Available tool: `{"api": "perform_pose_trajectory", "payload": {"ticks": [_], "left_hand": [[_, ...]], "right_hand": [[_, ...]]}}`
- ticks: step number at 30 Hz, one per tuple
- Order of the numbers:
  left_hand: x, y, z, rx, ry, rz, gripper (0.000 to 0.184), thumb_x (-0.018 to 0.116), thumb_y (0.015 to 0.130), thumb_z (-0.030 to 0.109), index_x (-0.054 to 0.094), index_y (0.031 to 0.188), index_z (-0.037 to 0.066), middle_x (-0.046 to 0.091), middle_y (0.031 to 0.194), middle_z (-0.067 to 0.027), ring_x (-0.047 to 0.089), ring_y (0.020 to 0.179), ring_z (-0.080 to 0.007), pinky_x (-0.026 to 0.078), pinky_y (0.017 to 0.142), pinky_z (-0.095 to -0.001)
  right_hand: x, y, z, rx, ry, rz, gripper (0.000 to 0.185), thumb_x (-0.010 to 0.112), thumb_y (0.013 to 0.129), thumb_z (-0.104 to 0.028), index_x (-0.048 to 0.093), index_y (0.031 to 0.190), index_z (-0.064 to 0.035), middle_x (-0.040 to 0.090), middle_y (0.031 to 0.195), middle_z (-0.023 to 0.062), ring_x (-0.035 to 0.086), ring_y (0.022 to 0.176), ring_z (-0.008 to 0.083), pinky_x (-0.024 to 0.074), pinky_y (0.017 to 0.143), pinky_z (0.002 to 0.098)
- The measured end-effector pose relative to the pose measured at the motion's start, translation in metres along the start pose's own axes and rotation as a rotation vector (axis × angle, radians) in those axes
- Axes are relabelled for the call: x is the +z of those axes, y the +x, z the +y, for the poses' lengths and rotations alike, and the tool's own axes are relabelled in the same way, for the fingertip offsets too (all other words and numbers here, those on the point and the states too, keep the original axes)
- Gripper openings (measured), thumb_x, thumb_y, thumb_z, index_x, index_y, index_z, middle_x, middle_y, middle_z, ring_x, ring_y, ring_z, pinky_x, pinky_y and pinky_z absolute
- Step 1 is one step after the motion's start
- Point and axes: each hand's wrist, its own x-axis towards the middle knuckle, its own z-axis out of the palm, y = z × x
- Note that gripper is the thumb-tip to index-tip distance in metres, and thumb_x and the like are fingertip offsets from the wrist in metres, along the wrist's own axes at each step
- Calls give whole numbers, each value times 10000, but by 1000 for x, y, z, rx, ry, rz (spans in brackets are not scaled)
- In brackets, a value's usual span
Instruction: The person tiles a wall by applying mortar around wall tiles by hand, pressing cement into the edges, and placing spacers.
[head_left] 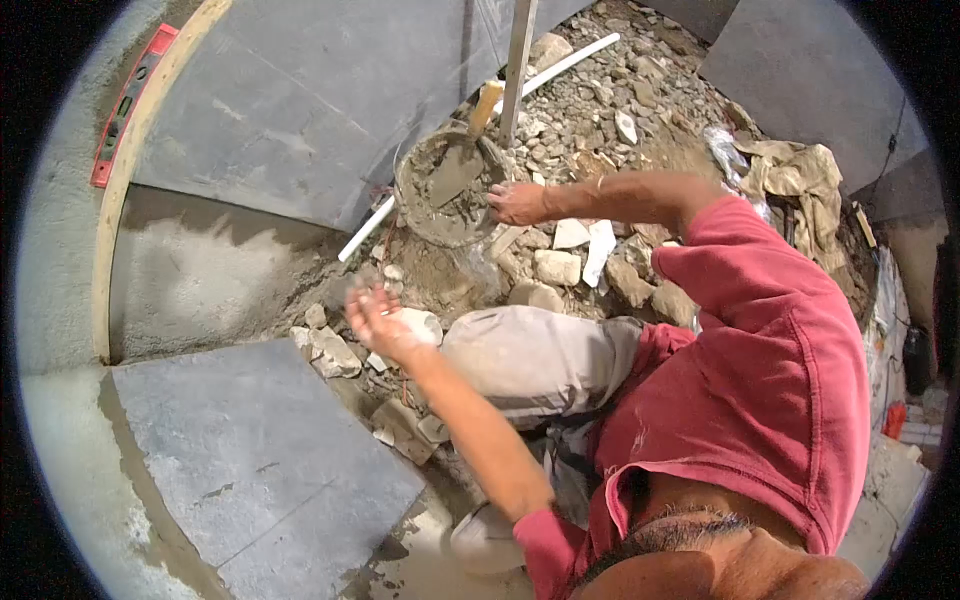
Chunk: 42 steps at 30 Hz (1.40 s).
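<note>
The bucket (440,241) of mortar (430,210) sits at the edge of the rubble (640,95), near the panel's (310,110) lower corner, trowel (458,174) lying in it with its handle over the rim. Right hand (520,203) is at the rim, fingers curled, can't tell if it's really gripping. Left hand (380,322) is open, kinda blurry, nothing visible in it. I'd call this step bucket handling; any shifting calls for a firm rim hold.
</note>
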Motion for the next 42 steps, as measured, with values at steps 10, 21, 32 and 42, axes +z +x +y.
{"api": "perform_pose_trajectory", "payload": {"ticks": [10, 21, 32, 42], "left_hand": [[-96, -23, 100, 9, 389, 17, 368, 514, 879, 167, 399, 1199, 24, 504, 1192, -120, 525, 993, -210, 407, 800, -297], [-168, -83, 94, -192, 482, 47, 319, 475, 899, 142, 422, 1192, 27, 502, 1197, -100, 548, 956, -183, 422, 764, -271], [-179, -88, 99, -149, 474, 28, 337, 504, 893, 170, 426, 1180, 13, 474, 1209, -103, 537, 975, -186, 432, 755, -256], [-180, -80, 122, -68, 548, 151, 379, 513, 893, 190, 421, 1212, 7, 489, 1202, -108, 532, 1011, -223, 421, 827, -309]], "right_hand": [[-20, -21, 17, -69, 245, -9, 241, 478, 808, -143, 548, 985, 4, 464, 882, 117, 479, 859, 264, 454, 719, 343], [-10, -15, -3, 1171, 1533, 438, 140, 657, 721, -85, 602, 794, 21, 599, 717, 85, 556, 627, 165, 449, 551, 287], [8, -44, -12, 1412, 973, 260, 271, 689, 659, -195, 610, 817, 10, 607, 701, 136, 569, 617, 208, 447, 576, 353], [29, -29, 18, 1253, 988, 328, 264, 666, 720, -210, 629, 822, 30, 610, 653, 124, 554, 558, 188, 432, 547, 349]]}}
